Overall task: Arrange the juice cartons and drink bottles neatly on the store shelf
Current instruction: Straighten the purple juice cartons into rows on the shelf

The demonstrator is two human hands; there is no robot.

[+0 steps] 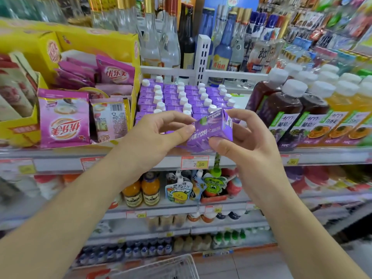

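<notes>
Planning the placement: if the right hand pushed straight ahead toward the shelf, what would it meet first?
Probably the rows of purple cartons behind the held carton in the right hand; depth is unclear, so the dark juice bottles may be close.

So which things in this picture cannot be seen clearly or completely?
- Head view: both hands cover part of the small purple juice carton, hiding its cap.
- Yellow price tag: one digit too blurred to read.
- Lower-shelf small bottles: blurred, labels unreadable.
- Wire shopping basket: cut off by the bottom edge.
</notes>
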